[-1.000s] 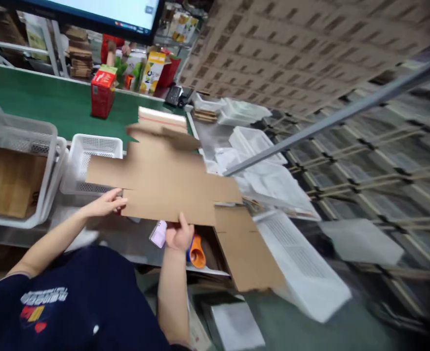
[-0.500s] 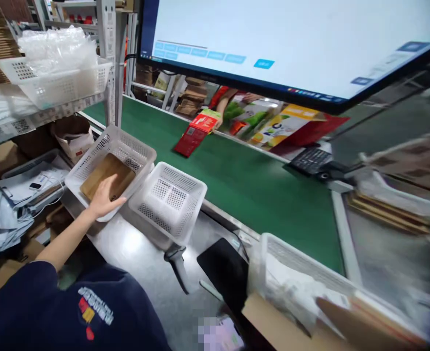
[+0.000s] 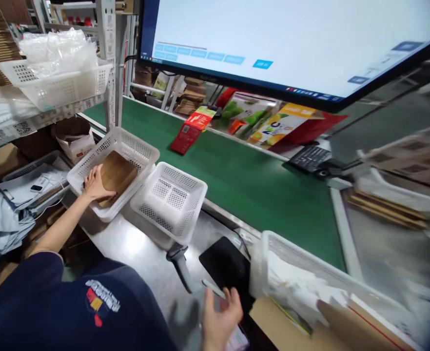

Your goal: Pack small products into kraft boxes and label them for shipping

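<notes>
My left hand (image 3: 96,185) is over the left white perforated basket (image 3: 147,151). Its thumb and fingers span the near-left end of a flat brown cardboard box (image 3: 119,176) lying inside that basket. My right hand (image 3: 220,317) is raised at the bottom of the view, fingers apart and slightly curled, with nothing seen in it. Below it lies a phone (image 3: 238,340) with a lit screen, partly hidden by the hand. A second white basket (image 3: 196,195) stands to the right of the first. Near it rests a dark handheld scanner (image 3: 180,268).
A green conveyor belt (image 3: 251,180) runs behind the steel table (image 3: 134,243), with a red packet (image 3: 191,131) on it. A large monitor (image 3: 273,39) hangs above. To the right are a black pad (image 3: 225,263) and a white bin (image 3: 291,253) with papers.
My left hand has slid from the top of the brown box to its left end, and the box sits farther right. My right hand has come into view. A co-worker's hand has left the red packet.
</notes>
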The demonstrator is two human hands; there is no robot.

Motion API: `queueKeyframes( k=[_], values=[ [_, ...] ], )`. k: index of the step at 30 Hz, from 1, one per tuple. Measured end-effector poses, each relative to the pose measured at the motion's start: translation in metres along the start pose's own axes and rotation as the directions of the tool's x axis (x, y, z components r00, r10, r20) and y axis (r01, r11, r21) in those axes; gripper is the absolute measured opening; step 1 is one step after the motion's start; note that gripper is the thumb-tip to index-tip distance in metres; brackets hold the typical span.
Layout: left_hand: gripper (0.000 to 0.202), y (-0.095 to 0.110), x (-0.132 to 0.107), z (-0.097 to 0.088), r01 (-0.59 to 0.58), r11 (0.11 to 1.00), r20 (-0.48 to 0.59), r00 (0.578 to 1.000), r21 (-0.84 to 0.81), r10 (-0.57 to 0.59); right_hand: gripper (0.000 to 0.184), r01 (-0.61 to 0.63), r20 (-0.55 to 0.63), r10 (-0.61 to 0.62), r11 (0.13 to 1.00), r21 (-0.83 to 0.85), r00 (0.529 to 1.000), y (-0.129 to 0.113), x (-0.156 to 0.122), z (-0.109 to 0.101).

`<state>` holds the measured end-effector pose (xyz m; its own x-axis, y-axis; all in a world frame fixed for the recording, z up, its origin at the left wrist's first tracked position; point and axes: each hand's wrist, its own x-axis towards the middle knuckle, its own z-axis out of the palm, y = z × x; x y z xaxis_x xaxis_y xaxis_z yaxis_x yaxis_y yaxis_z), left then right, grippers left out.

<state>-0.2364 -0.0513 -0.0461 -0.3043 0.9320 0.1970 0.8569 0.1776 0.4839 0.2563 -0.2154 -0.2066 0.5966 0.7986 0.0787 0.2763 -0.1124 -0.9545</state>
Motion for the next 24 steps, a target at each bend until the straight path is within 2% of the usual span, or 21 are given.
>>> queueKeyframes(
  k=[2,5,7,10,12,13,15,17,18,20,22,24],
  values=[
    [0.130,-0.005,0.003,-0.007,0.043,0.996,-0.032,0.998,-0.079,-0.046,0.089,-0.049,0.066,0.043,0.994,0.097,0.997,-0.003,-0.010,0.027],
    [0.131,-0.018,0.004,-0.021,0.109,0.954,-0.100,0.985,-0.279,-0.142,0.075,-0.048,0.208,0.008,0.982,0.185,0.978,-0.017,-0.028,0.055],
    [0.133,-0.023,0.000,-0.033,0.001,0.895,-0.208,0.972,-0.445,-0.105,0.069,-0.043,0.280,-0.019,0.976,0.215,0.960,-0.030,-0.040,0.064],
    [0.134,-0.016,-0.018,-0.051,-0.311,0.711,-0.384,0.921,-0.631,0.061,0.064,-0.068,0.386,-0.045,0.959,0.275,0.921,-0.051,-0.053,0.069],
    [0.131,0.000,-0.041,-0.055,-0.397,0.535,-0.378,0.913,-0.746,0.151,0.062,-0.083,0.461,-0.091,0.935,0.343,0.883,-0.067,-0.060,0.068],
    [0.131,0.011,-0.056,-0.052,-0.376,0.449,-0.324,0.927,-0.810,0.191,0.062,-0.085,0.497,-0.130,0.918,0.388,0.858,-0.076,-0.063,0.066],
    [0.134,0.033,-0.089,-0.034,-0.235,0.299,-0.153,0.950,-0.925,0.273,0.071,-0.086,0.541,-0.211,0.878,0.471,0.814,-0.090,-0.069,0.060],
    [0.135,0.052,-0.125,0.001,-0.030,0.191,0.038,0.939,-0.981,0.343,0.087,-0.098,0.543,-0.214,0.868,0.488,0.812,-0.097,-0.074,0.052],
    [0.136,0.059,-0.143,0.023,0.073,0.163,0.128,0.925,-0.984,0.359,0.092,-0.112,0.540,-0.165,0.890,0.443,0.825,-0.097,-0.076,0.049],
    [0.137,0.066,-0.174,0.069,0.249,0.211,0.311,0.884,-0.945,0.350,0.091,-0.168,0.532,0.003,0.950,0.262,0.847,-0.090,-0.081,0.045],
    [0.132,0.062,-0.197,0.109,0.380,0.331,0.479,0.825,-0.864,0.300,0.084,-0.238,0.510,0.165,0.968,0.081,0.844,-0.076,-0.086,0.045],
    [0.116,0.052,-0.212,0.134,0.446,0.467,0.599,0.759,-0.764,0.255,0.085,-0.296,0.500,0.264,0.955,-0.016,0.825,-0.059,-0.093,0.051]
  ],
)
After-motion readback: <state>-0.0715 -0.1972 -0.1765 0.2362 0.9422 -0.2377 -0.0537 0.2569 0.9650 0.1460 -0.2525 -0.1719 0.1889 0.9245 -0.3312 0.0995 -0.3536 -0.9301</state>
